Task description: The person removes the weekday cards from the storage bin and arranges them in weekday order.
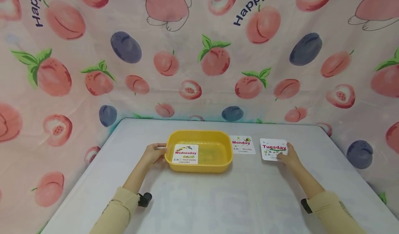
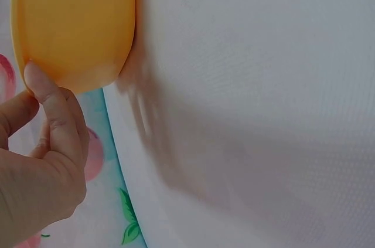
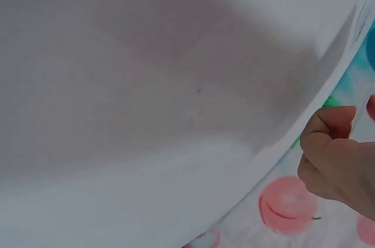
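Observation:
A yellow plastic basin [image 1: 215,168] stands on the white table with a Wednesday card [image 1: 185,154] leaning inside its left half. My left hand [image 1: 154,153] pinches the basin's left rim between thumb and fingers; the left wrist view shows the fingertips on the yellow wall [image 2: 76,25]. Over on the right, my right hand [image 1: 290,155] pinches the right side of a Tuesday card [image 1: 270,147], its printed face toward the head camera. Between the basin and that card lies a Monday card [image 1: 243,149] on the table, its left edge right at the basin. In the right wrist view the right hand [image 3: 337,154] has curled fingers.
The white table [image 1: 199,206] ends at a back edge against a hanging cloth [image 1: 187,106] printed with peaches and plums. Each forearm wears a dark wrist strap, seen at the left [image 1: 144,199] and right [image 1: 306,206] sleeve cuffs.

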`<act>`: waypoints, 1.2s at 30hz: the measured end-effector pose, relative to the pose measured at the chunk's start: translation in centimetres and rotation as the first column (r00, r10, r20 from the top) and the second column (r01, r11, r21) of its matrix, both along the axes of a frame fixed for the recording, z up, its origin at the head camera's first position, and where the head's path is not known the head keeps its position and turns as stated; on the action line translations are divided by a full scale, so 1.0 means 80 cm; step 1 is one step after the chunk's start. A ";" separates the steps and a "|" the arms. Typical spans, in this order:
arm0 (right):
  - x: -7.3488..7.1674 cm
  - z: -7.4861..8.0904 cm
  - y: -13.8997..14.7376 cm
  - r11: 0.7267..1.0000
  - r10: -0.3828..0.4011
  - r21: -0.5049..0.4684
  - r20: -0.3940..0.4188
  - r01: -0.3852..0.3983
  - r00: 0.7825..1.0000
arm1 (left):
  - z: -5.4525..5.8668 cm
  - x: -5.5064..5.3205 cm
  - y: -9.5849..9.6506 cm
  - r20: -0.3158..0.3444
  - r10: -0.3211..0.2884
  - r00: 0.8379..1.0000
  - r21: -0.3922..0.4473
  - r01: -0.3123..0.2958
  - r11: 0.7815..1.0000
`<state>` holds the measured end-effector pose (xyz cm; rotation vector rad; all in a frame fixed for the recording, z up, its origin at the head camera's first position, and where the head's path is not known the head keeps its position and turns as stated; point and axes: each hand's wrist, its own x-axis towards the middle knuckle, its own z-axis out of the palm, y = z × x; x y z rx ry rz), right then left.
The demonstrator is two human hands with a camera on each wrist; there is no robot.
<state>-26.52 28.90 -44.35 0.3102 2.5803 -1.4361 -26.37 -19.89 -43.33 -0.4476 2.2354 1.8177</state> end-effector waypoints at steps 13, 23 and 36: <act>-0.053 -0.022 0.018 0.988 0.089 0.134 -0.048 -0.082 0.995 | 0.002 -0.001 0.001 -0.006 0.002 1.000 0.008 -0.002 1.000; -0.068 -0.029 0.011 0.976 0.082 0.201 0.013 -0.083 0.997 | 0.003 0.001 0.002 0.005 0.015 1.000 0.002 -0.015 1.000; -0.066 -0.017 -0.007 0.900 -0.019 0.434 0.110 -0.031 0.994 | 0.002 0.001 0.002 0.013 0.021 1.000 -0.008 -0.021 1.000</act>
